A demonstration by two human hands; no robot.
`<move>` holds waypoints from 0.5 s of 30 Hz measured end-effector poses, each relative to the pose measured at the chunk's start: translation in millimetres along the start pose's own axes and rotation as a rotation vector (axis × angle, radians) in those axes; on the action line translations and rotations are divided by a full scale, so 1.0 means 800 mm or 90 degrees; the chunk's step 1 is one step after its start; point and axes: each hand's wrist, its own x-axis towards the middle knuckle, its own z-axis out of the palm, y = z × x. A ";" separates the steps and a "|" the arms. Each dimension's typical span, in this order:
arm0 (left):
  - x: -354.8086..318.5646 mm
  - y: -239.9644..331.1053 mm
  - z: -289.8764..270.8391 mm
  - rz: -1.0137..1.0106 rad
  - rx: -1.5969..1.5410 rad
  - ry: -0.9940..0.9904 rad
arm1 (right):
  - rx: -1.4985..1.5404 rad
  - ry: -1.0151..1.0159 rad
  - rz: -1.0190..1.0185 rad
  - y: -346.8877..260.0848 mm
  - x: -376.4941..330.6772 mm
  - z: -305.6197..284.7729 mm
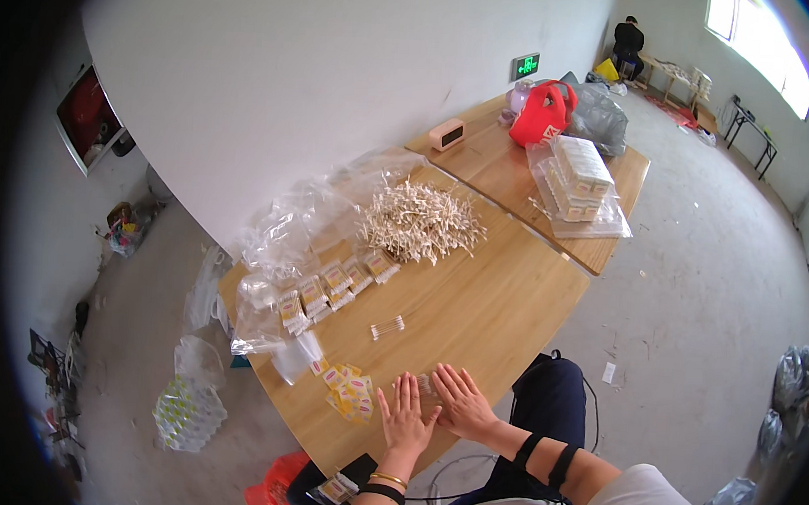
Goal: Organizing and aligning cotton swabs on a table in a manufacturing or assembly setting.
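My left hand [404, 419] lies flat on the wooden table [493, 301], fingers spread, holding nothing. My right hand [459, 401] lies flat beside it, fingers apart, touching the left hand's edge. A small clear packet [426, 382] shows between the two hands. Just left of my left hand lies a heap of small yellow-and-white packets [349, 390]. A small bundle of cotton swabs [388, 327] lies further out on the table. Beyond it is a big loose pile of cotton swabs [421, 222].
A row of filled swab packets [331, 285] sits beside crumpled clear plastic bags [288, 225]. The far table holds stacked swab boxes in plastic [579, 179], a red bag [541, 114] and a small clock [447, 133]. A bag of packets [188, 413] lies on the floor. A person [628, 41] sits far off.
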 end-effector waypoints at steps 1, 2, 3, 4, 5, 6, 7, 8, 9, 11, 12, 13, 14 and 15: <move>-0.003 0.001 -0.002 0.005 -0.019 0.004 | -0.003 0.000 0.001 0.000 -0.002 0.000; -0.005 0.001 -0.003 0.010 -0.038 0.007 | -0.005 -0.001 0.002 0.000 -0.003 0.000; -0.005 -0.001 -0.002 0.007 -0.042 0.005 | -0.006 -0.006 0.001 0.001 0.001 0.001; -0.006 -0.003 -0.002 0.013 -0.033 0.014 | 0.004 0.002 0.006 0.002 0.008 -0.001; -0.007 -0.004 0.000 0.019 -0.024 0.024 | 0.014 0.009 0.012 0.003 0.013 -0.004; -0.008 -0.002 0.001 0.016 -0.027 0.022 | 0.013 0.004 0.010 0.005 0.017 -0.006; -0.006 -0.002 0.002 0.014 -0.037 0.022 | -0.011 -0.012 -0.001 0.008 0.023 -0.006; -0.005 -0.003 0.002 0.013 -0.046 0.023 | -0.036 -0.027 -0.011 0.009 0.029 -0.007; -0.006 -0.003 0.002 0.010 -0.047 0.025 | -0.037 -0.028 -0.015 0.010 0.033 -0.007; -0.008 -0.003 0.004 0.004 -0.073 0.016 | -0.077 -0.060 -0.009 0.010 0.041 -0.005; -0.008 -0.003 0.004 0.001 -0.073 0.018 | -0.078 -0.061 -0.013 0.010 0.044 -0.005; -0.007 -0.002 0.004 -0.001 -0.074 0.013 | -0.048 -0.040 -0.022 0.011 0.046 -0.003; -0.007 -0.002 0.004 -0.003 -0.075 0.008 | -0.018 -0.020 -0.031 0.011 0.046 -0.002; -0.009 -0.004 0.003 -0.005 -0.076 0.010 | -0.019 -0.021 -0.034 0.011 0.043 0.000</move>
